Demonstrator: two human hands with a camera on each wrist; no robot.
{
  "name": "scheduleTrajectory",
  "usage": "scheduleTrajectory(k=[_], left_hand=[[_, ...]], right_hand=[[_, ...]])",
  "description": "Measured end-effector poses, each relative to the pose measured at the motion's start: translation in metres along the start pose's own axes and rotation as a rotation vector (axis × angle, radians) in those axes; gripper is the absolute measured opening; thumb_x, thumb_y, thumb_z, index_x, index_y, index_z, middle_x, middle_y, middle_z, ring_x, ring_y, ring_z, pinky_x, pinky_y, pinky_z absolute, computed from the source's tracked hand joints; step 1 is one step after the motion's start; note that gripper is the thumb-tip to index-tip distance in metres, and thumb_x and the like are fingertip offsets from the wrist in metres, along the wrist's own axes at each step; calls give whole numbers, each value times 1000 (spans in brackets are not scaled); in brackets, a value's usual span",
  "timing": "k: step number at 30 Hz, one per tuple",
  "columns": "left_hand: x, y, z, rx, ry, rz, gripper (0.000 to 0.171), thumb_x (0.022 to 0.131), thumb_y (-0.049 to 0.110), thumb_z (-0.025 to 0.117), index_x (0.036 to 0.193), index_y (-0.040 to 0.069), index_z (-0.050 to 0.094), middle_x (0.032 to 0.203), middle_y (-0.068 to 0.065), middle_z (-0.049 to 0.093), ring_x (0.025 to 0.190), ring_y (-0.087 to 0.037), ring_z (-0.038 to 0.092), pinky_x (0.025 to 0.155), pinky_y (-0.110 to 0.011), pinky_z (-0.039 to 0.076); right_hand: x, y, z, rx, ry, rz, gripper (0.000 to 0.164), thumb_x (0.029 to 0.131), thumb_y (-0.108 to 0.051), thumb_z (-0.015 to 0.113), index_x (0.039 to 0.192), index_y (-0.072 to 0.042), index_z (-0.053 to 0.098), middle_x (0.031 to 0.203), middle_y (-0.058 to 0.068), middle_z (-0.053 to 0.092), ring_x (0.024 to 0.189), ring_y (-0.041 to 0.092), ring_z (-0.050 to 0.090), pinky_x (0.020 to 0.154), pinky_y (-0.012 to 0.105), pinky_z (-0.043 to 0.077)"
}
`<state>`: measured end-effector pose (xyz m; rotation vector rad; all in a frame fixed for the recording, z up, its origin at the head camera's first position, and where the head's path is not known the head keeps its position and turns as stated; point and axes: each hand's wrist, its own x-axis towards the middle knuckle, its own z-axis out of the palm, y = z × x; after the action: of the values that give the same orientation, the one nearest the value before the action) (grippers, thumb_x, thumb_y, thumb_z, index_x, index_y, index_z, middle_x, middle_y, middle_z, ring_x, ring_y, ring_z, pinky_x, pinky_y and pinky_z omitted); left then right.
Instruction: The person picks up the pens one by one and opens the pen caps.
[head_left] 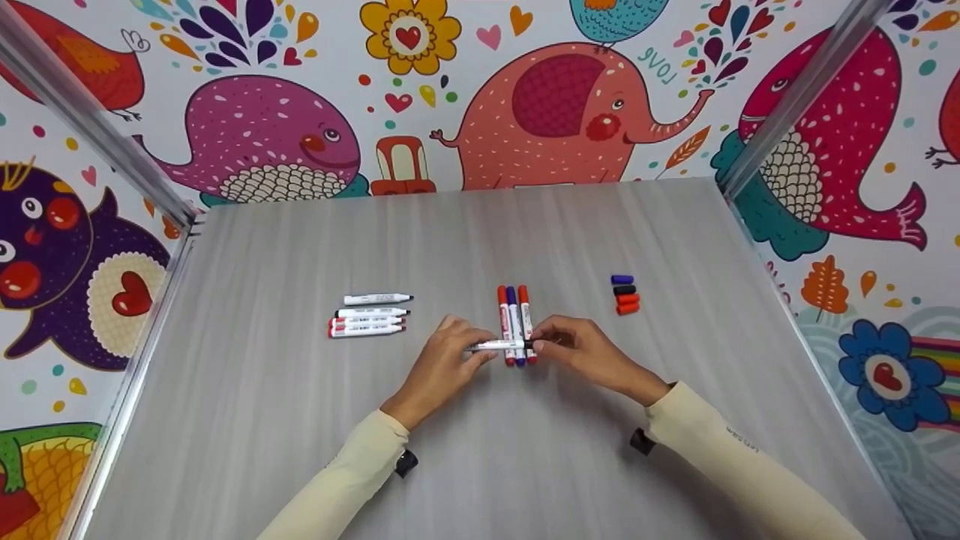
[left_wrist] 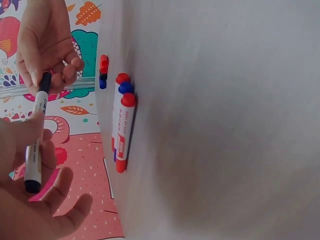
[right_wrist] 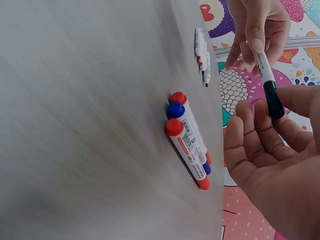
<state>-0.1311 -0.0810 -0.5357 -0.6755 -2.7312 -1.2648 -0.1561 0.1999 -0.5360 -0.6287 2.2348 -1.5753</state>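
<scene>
Between both hands is a white whiteboard marker [head_left: 495, 346] with a black cap [right_wrist: 273, 100], held level above the table. My left hand [head_left: 448, 356] pinches its barrel between thumb and fingers. At the other end, my right hand [head_left: 592, 358] pinches the black cap with thumb and index finger; its other fingers are loosely bent. The cap sits on the marker's end. Just beyond and under it in the head view lie three capped markers side by side: a red one [head_left: 505, 322], a blue one [head_left: 514, 322] and another red one [head_left: 526, 322].
Left on the table [head_left: 262, 420] lie several uncapped markers [head_left: 371, 313], tips to the right. To the right, loose caps form a short column: a blue cap [head_left: 622, 279], a black cap [head_left: 624, 290] and red caps [head_left: 627, 308]. Cartoon-printed walls [head_left: 420, 97] border the table.
</scene>
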Motion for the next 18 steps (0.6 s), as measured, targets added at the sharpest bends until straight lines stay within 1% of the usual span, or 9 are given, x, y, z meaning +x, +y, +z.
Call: scheduleTrajectory(k=[2,4,6,8,11,14,18], left_hand=[[1,2,1,2,7,8,19,101,19,82,119,15,85,106,4,74,104,-14,56,87,-33,54],[2,4,1,-5,15,17,20,101,18,83,119,13,85,104,4,72,103,-14,55,87,-32,53],[2,5,1,-7,22,33,20,100,18,83,120,12,85,103,3,72,102,-15,55,86,-32,53],[3,7,1,-13,26,51,21,100,17,83,120,10,85,101,2,71,101,-15,55,85,-32,53],[3,9,2,-7,24,62,22,100,19,83,120,11,85,100,2,70,101,-15,54,85,-31,53],[3,10,3,0,19,66,23,101,19,83,121,11,84,100,1,70,101,-15,54,86,-30,54],[2,10,6,14,29,84,26,99,15,84,125,10,83,104,0,71,103,-16,57,88,-32,55]], right_hand=[[-2,-2,-2,8,-11,0,17,110,-19,71,123,-11,76,120,25,74,105,51,69,97,44,62],[-3,-3,-3,12,-19,-4,18,110,-19,71,124,-10,76,120,25,74,105,54,69,96,43,63],[-4,-4,-3,16,-23,-10,19,110,-18,71,125,-8,76,119,23,75,105,54,69,95,39,63],[-4,-5,-4,10,-22,-20,19,110,-18,71,125,-7,76,118,20,76,104,52,70,93,34,62],[-4,-6,-5,-1,-26,-27,19,109,-18,71,124,-7,76,116,17,77,103,47,70,92,30,61],[-4,-6,-5,-7,-36,-30,19,109,-17,72,124,-7,77,117,20,77,102,41,71,94,29,60],[-3,-6,-3,-3,-42,-23,19,108,-17,73,123,-7,78,118,23,76,102,40,71,96,29,60]])
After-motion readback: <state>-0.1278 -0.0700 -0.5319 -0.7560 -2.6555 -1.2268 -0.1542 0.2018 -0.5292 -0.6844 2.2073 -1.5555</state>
